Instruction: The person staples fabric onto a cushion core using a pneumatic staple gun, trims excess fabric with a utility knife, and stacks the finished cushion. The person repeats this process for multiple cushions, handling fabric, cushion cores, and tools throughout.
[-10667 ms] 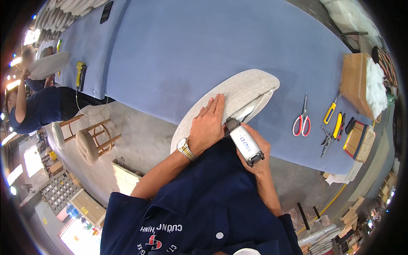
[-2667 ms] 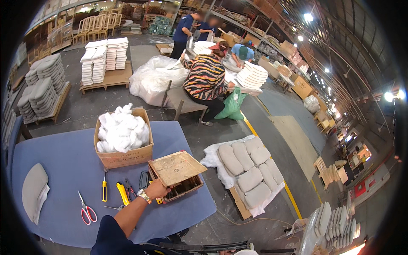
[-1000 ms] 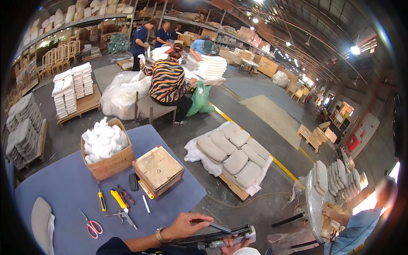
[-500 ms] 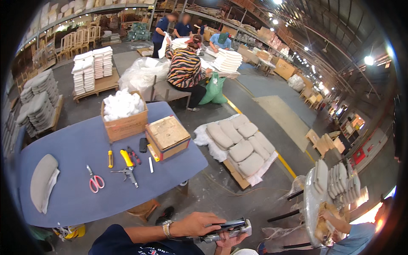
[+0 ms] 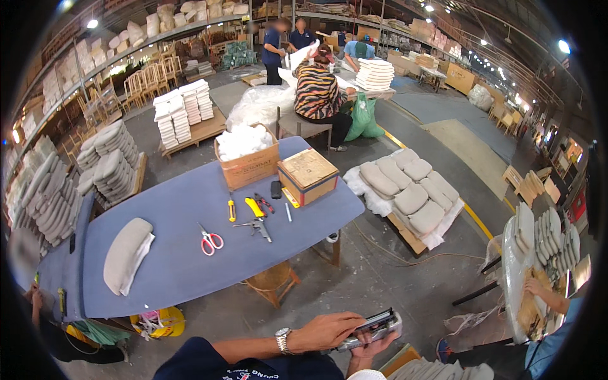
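Observation:
At the lower middle of the head view, in front of my body, I hold a silver-grey metal tool with a dark rail along its top, which looks like a staple gun (image 5: 389, 326). My right hand (image 5: 375, 348) supports it from below, its fingers curled around the body. My left hand (image 5: 323, 330), with a metal-banded watch at the wrist, lies over the top, fingers closed on the dark rail. The fingertips of the left hand partly hide the tool.
A blue-covered table (image 5: 171, 278) carries a curved grey cushion (image 5: 128, 253), scissors (image 5: 209, 240), an air blow gun (image 5: 258, 228), a box of white stuffing (image 5: 250, 171) and a wooden-topped box (image 5: 308, 177). Beyond stand a pallet of grey cushions (image 5: 418, 196) and several people; another person works at right.
The view has swung left, so the table and pallets sit further right in the picture. Both hands still hold the tool, which also appears further right and slightly higher.

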Available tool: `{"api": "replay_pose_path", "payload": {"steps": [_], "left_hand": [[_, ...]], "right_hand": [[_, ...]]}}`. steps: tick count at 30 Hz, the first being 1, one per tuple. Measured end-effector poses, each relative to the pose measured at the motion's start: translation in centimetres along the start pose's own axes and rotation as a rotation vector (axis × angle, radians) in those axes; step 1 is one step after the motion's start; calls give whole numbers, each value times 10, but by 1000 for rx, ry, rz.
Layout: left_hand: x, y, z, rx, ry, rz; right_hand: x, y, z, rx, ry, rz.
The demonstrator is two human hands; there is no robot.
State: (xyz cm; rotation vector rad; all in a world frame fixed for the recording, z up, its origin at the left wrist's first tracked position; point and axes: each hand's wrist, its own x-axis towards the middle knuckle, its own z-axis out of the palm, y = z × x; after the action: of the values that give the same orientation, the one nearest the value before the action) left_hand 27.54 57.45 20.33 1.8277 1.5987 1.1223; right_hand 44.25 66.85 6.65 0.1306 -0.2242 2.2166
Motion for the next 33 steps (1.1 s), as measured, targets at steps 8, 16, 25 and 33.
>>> {"api": "replay_pose_path", "payload": {"steps": [8,16,25,33], "left_hand": [[-130,44,-52,140,291,-241],[-316,77,-68,475,709,-426],[-402,132,-78,539,958,-624],[-427,116,-97,608,951,-664]], "right_hand": [[-22,95,29,49,-75,322],[-119,242,71,-60,-75,668],[-162,313,115,36,-145,971],[-152,366,106,121,-212,1060]]}}
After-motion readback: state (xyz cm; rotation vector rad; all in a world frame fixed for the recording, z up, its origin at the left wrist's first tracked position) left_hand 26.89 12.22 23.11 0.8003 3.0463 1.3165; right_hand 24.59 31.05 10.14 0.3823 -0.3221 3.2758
